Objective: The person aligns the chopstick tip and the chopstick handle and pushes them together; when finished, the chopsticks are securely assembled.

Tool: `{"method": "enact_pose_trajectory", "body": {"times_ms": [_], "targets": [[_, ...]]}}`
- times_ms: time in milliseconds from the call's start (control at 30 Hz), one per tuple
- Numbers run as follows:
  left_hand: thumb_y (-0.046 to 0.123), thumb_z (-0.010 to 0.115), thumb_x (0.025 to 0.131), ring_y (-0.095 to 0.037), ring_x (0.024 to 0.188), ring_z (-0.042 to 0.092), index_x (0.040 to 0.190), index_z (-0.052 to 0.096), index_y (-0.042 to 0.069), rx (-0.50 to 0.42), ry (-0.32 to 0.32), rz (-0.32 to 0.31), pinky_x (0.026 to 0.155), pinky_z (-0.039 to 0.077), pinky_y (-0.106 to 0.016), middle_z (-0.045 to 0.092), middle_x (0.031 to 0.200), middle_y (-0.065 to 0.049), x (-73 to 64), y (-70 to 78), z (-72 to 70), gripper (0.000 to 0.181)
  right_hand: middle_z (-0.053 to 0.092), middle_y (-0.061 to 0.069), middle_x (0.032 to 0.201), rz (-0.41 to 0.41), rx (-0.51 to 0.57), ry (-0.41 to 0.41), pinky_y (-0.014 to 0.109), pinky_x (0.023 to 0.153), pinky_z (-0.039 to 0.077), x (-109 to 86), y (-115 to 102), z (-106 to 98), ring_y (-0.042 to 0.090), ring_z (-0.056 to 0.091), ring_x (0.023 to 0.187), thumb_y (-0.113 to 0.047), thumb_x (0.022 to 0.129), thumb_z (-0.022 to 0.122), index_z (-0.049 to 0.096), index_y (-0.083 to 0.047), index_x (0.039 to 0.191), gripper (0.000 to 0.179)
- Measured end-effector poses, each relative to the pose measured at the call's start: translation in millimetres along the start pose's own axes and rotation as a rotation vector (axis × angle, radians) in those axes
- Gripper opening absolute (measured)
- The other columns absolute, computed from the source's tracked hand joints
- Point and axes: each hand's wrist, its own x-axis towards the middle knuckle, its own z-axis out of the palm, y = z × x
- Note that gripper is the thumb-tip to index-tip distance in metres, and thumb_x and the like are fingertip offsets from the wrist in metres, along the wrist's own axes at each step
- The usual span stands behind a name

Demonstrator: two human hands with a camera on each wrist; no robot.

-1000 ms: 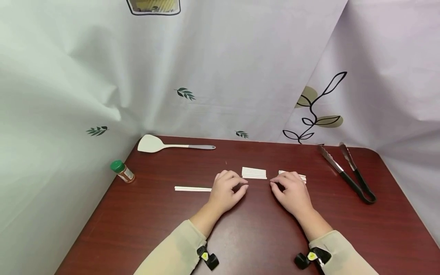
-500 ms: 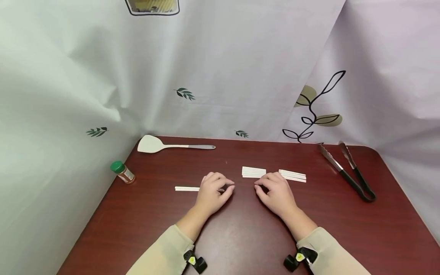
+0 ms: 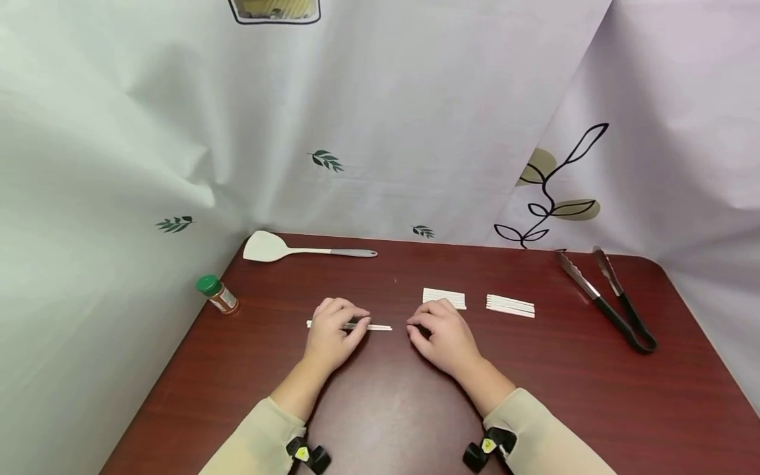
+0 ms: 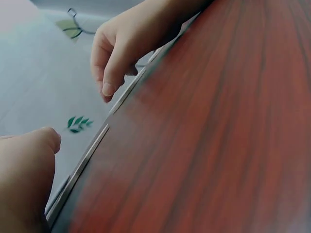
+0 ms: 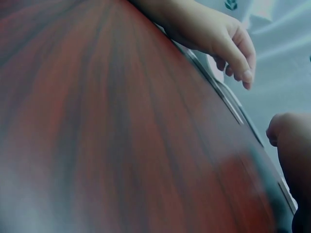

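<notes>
In the head view my left hand hovers or rests over a pair of thin white sticks, covering their middle; its fingers are loosely bent and pinch nothing that I can see. To its right, my right hand has thumb and fingertips slightly apart, with nothing between them. Just behind that hand lies a row of several white sticks, partly hidden by its fingers. Another row of white sticks lies farther right. The left wrist view shows the left hand near the sticks.
A white spatula with a grey handle end lies along the back of the dark red table. At the left edge stands a green-capped spice jar. Black-handled metal tongs lie spread at the right. A pale patterned curtain hangs behind.
Both hands have moved left across the table, the left one along the pair of sticks, uncovering their right ends. The right hand has moved off the right-hand row. The sticks look unmoved.
</notes>
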Motion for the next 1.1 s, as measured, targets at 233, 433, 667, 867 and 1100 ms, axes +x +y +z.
{"method": "enact_pose_trajectory", "body": {"times_ms": [233,433,667,867,1100], "targets": [[0.012,0.085,0.084,-0.026,0.085,0.061,0.094,0.084,0.014,0.055,0.03,-0.058,0.08,0.047,-0.045,0.07,0.088,0.001,-11.8,-26.2,-31.0,0.01,0.068,-0.005,0.094,-0.014,0.046,-0.043,0.036,0.081,0.052,8.3,-16.9,20.7,0.02,0.059,0.089,-0.016,0.086,0.083,0.083,-0.015,0.091,0.005],[0.005,0.086,0.081,-0.023,0.081,0.058,0.094,0.085,0.013,0.063,0.061,-0.075,0.075,0.043,-0.036,0.071,0.089,0.002,-24.0,-38.4,-49.4,0.016,0.068,-0.005,0.094,-0.009,0.053,-0.065,0.034,0.079,0.053,13.0,-26.6,32.8,0.018,0.059,0.089,-0.015,0.087,0.081,0.083,-0.016,0.092,0.005],[0.008,0.088,0.083,-0.027,0.087,0.058,0.1,0.084,0.012,0.081,-0.002,-0.119,0.081,0.044,-0.041,0.07,0.095,-0.002,-26.0,-43.0,-55.9,0.018,0.07,-0.005,0.094,0.014,0.04,-0.028,0.033,0.08,0.052,26.0,-37.5,45.0,0.019,0.06,0.089,-0.014,0.089,0.079,0.084,-0.016,0.092,0.006],[0.016,0.088,0.085,-0.032,0.097,0.06,0.104,0.084,0.011,0.101,-0.089,-0.192,0.087,0.046,-0.046,0.069,0.102,-0.005,-26.6,-42.0,-52.5,0.02,0.071,-0.005,0.094,0.034,0.014,-0.039,0.035,0.081,0.053,26.2,-39.4,45.9,0.021,0.061,0.09,-0.011,0.086,0.084,0.084,-0.017,0.092,0.008],[0.018,0.088,0.085,-0.032,0.097,0.062,0.106,0.084,0.011,0.141,-0.129,-0.186,0.089,0.048,-0.051,0.07,0.1,-0.003,-27.5,-42.0,-55.6,0.023,0.072,-0.003,0.099,0.073,-0.006,-0.102,0.037,0.084,0.054,25.4,-39.3,47.0,0.023,0.062,0.095,-0.013,0.087,0.085,0.085,-0.016,0.099,0.012]]}}
